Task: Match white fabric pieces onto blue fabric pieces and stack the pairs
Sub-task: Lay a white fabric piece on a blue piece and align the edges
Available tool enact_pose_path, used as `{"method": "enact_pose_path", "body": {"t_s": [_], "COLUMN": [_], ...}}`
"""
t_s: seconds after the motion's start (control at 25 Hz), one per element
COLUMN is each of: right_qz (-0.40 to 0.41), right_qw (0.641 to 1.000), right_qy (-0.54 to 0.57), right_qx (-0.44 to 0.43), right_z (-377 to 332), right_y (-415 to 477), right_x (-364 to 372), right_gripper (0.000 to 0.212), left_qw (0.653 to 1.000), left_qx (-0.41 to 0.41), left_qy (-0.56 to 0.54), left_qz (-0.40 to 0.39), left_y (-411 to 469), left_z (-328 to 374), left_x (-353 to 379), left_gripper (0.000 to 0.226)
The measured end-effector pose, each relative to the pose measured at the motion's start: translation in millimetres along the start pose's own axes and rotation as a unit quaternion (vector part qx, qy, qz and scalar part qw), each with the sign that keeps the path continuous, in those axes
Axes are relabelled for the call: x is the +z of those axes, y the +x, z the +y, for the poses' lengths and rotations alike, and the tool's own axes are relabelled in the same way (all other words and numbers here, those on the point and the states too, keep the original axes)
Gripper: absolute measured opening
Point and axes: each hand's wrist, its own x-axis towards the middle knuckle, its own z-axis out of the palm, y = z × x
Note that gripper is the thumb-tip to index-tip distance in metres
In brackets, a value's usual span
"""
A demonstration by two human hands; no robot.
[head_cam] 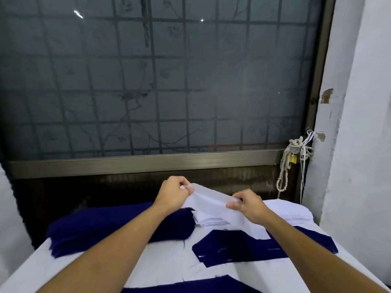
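Your left hand [174, 192] and right hand [247, 205] are each pinching the white piece [213, 200] between curled fingers [233, 206]; you are holding it above the white stack [211, 219].

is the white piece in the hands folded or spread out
Spread out and lifted: the left hand and right hand each pinch one end of the white piece, its top edge stretched between them above the white stack.

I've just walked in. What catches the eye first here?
In the middle, the left hand and right hand pinch a white fabric piece stretched between them, above a white stack. A thick blue stack lies to its left, a single blue piece nearer, and a barred window fills the background.
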Motion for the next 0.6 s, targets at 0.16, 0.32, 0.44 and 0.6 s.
{"method": "enact_pose_path", "body": {"t_s": [0.16,0.32,0.44,0.6], "right_qz": [-0.035,-0.079,-0.099,-0.117], "right_qw": [0.999,0.997,0.994,0.990], "right_qy": [0.005,-0.017,-0.030,0.014], "right_qx": [-0.002,0.011,0.026,0.073], "right_z": [-9.2,-16.3,-17.8,-1.2], "right_y": [-23.6,-46.5,-64.8,-94.3], "right_x": [3.1,20.1,35.4,49.0], "right_gripper": [0.025,0.044,0.043,0.040], "left_qw": [0.999,0.995,0.988,0.981], "left_qx": [-0.033,-0.077,-0.123,-0.180], "left_qy": [0.016,0.054,0.069,0.043], "left_qz": [0.017,0.032,0.060,0.063], "left_y": [-26.0,-68.6,-105.8,-147.7], "left_z": [-40.4,-91.8,-127.4,-169.9], "left_x": [-65.7,-105.9,-119.6,-121.3], "left_gripper": [0.002,0.008,0.010,0.022]}}
